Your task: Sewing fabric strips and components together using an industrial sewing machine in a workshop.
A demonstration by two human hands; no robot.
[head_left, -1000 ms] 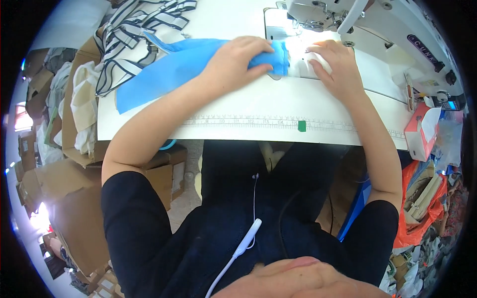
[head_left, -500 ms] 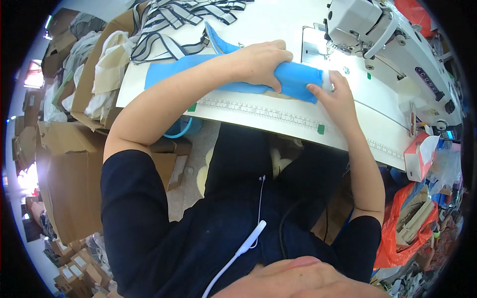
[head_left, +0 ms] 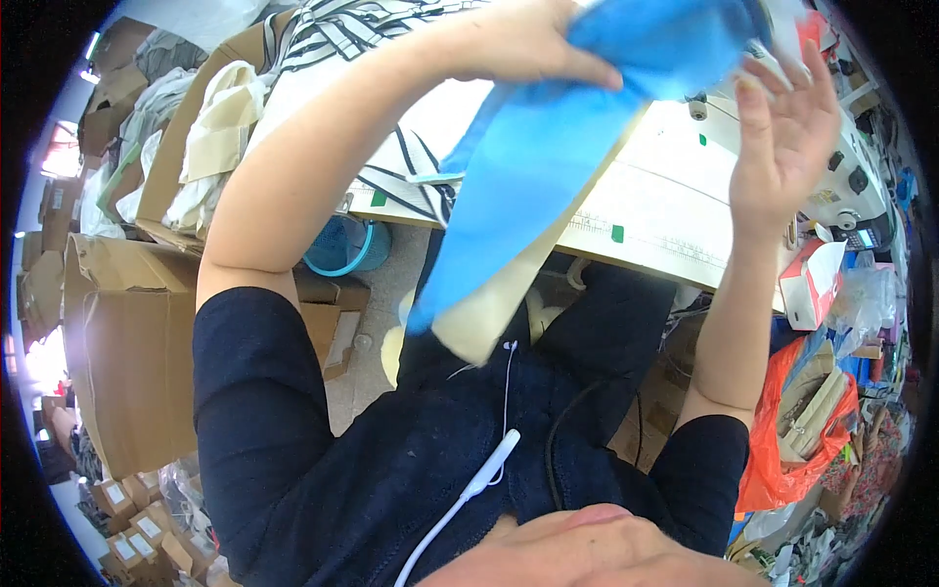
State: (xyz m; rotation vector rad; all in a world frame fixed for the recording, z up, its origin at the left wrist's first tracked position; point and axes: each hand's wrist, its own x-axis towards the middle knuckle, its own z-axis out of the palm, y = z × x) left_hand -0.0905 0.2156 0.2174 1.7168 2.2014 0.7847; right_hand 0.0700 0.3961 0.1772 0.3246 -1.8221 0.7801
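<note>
Head view, left to right: one blue basket (head_left: 378, 247) stood low, one left hand (head_left: 523, 44) gripped one blue cloth (head_left: 548, 161) hanging over one white table (head_left: 675, 186) and past its front edge, one right hand (head_left: 787, 152) spread its fingers near the cloth, and one red-and-white box (head_left: 807, 289) followed.

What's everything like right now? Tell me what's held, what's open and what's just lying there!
Left hand: closed on the cloth
Right hand: raised, open, fingers blurred
Blue cloth: held up, lower end hanging past the table edge
Striped straps: in a tangle
Tissue box: open, white tissue sticking out
Orange-red bag: open, things inside
</note>
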